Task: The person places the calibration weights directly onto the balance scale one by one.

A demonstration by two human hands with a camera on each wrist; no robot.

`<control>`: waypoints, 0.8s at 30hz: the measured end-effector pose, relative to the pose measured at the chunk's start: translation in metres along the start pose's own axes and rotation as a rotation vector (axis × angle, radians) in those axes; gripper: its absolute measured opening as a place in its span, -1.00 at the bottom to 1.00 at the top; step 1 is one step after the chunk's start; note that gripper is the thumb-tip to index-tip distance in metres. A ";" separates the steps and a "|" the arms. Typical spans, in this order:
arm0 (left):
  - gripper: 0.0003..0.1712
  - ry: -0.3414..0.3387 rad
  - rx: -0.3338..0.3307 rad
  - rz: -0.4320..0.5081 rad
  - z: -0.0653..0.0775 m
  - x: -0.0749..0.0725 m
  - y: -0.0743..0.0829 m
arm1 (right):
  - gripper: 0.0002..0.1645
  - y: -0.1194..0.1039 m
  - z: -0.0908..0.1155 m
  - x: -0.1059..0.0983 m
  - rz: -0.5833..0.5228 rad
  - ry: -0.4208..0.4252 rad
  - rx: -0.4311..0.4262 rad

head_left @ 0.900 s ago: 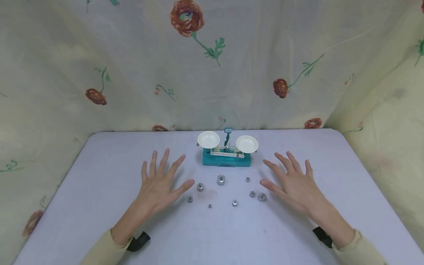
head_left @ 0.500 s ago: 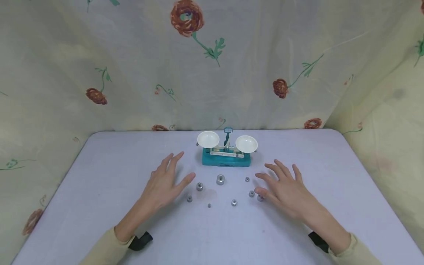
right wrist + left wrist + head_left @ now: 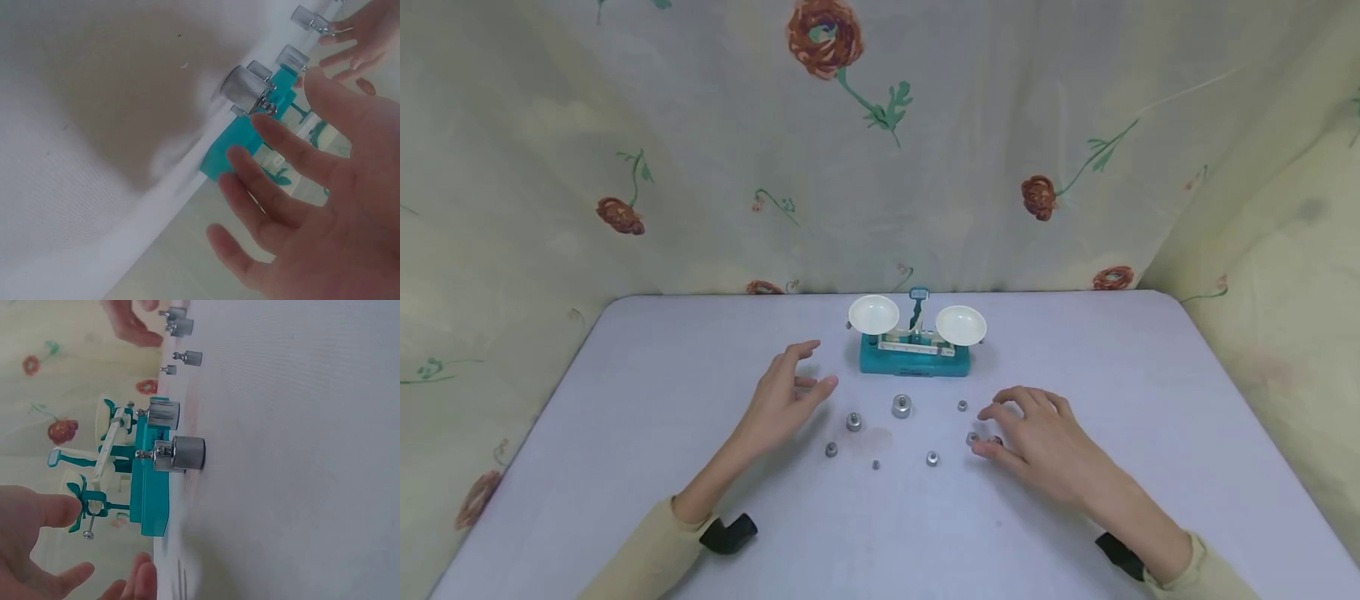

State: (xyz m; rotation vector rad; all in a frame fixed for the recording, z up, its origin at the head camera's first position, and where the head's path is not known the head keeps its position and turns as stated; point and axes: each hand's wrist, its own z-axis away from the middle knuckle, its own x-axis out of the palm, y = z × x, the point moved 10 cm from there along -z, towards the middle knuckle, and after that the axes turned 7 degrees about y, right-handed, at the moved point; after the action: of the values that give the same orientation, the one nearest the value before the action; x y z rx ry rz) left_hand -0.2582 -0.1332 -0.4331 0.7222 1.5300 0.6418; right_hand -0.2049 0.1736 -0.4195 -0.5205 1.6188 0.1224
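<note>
My right hand (image 3: 1037,446) hovers with bent, spread fingers over two metal weights, a smaller one (image 3: 972,438) by the thumb and a larger one (image 3: 240,89) just past the index fingertip. Nothing is between its fingers. To the left, my left hand (image 3: 781,410) is held above the table, fingers loosely bent and holding nothing. Nearest to it are a knobbed weight (image 3: 853,422) and a smaller weight (image 3: 831,450). A teal balance scale (image 3: 913,362) with two white pans stands behind the weights; its left pan (image 3: 873,315) sits slightly higher than the right pan (image 3: 961,325).
The biggest weight (image 3: 902,407) stands in front of the scale. Other small weights, such as one at the front (image 3: 932,458) and a tiny one (image 3: 876,465), are scattered on the white tabletop (image 3: 880,542). A flowered curtain (image 3: 715,150) hangs behind the table.
My right hand has moved slightly left and down over the two right-hand weights, its fingers bending. My left hand has turned sideways, its spread fingers drawing in. Scale and weights stay put.
</note>
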 end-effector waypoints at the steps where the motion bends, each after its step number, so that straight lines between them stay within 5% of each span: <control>1: -0.21 -0.004 -0.006 0.019 -0.001 0.001 -0.001 | -0.55 -0.001 0.000 0.000 0.003 -0.002 0.000; 24: -0.37 -0.021 -0.031 0.145 -0.033 0.020 0.003 | -0.65 -0.005 0.002 0.009 0.027 -0.076 -0.035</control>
State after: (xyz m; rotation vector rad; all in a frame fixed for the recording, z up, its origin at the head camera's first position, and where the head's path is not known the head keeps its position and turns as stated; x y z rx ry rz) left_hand -0.2915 -0.1156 -0.4404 0.8194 1.4544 0.7618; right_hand -0.2019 0.1675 -0.4277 -0.5146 1.5517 0.1891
